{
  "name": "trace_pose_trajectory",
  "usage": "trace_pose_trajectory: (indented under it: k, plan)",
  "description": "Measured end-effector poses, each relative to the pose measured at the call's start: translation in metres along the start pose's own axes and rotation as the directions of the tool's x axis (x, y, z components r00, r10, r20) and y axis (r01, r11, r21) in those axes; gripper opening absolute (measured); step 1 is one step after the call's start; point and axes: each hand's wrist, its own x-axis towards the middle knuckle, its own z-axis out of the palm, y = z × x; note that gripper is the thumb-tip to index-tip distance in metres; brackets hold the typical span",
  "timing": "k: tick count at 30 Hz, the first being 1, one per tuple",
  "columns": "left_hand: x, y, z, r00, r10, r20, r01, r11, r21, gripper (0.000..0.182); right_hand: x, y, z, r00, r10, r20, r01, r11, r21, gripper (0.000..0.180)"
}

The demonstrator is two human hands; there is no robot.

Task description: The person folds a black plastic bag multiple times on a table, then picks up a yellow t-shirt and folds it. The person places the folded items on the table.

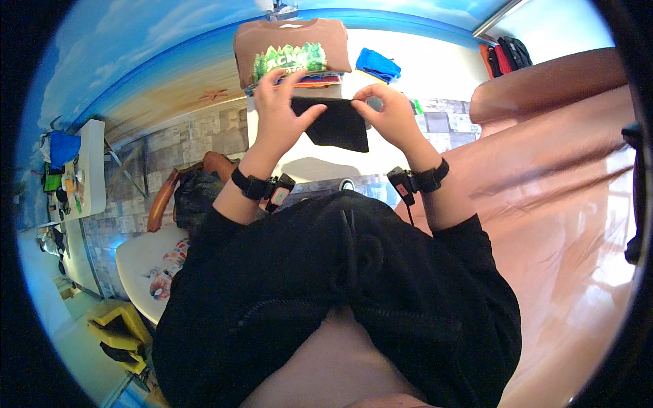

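A piece of black cloth (pixel 341 125) hangs over the white table (pixel 306 162) in front of me. My right hand (pixel 390 115) pinches its upper right corner between thumb and index finger. My left hand (pixel 282 109) is at its upper left side, thumb over the cloth, the other fingers raised and slightly blurred; whether it grips the cloth cannot be told. Just beyond the hands lies a stack of folded clothes with a brown printed sweatshirt (pixel 293 43) on top. A folded blue cloth (pixel 377 65) lies to the right of the stack.
Rolled and draped pinkish-brown sheeting (pixel 551 148) fills the right side. Several dark, red and orange garments (pixel 502 56) stand at the back right. On the left are a white chair (pixel 133 255) with printed cloth, a black bag (pixel 194 196) and a white side table (pixel 94 168) holding various items.
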Motion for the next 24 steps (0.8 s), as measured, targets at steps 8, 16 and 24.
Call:
trace_pose_trajectory:
  k: [8, 16, 24]
  plan:
    - [0.059, 0.059, 0.030, 0.959, 0.070, 0.273, -0.028, 0.988, -0.154, 0.017, 0.026, 0.019, -0.059, 0.969, -0.075, 0.235, -0.003, 0.949, 0.316, 0.038]
    - [0.059, 0.070, 0.041, 0.965, -0.242, 0.096, 0.258, 0.830, -0.494, 0.014, 0.008, 0.089, -0.079, 0.918, 0.059, 0.391, -0.184, 0.940, 0.289, 0.039]
    - [0.052, 0.035, 0.047, 0.860, -0.454, 0.232, 0.489, 0.604, -0.629, 0.012, 0.011, 0.119, -0.076, 0.958, 0.225, 0.179, -0.283, 0.627, 0.726, 0.018]
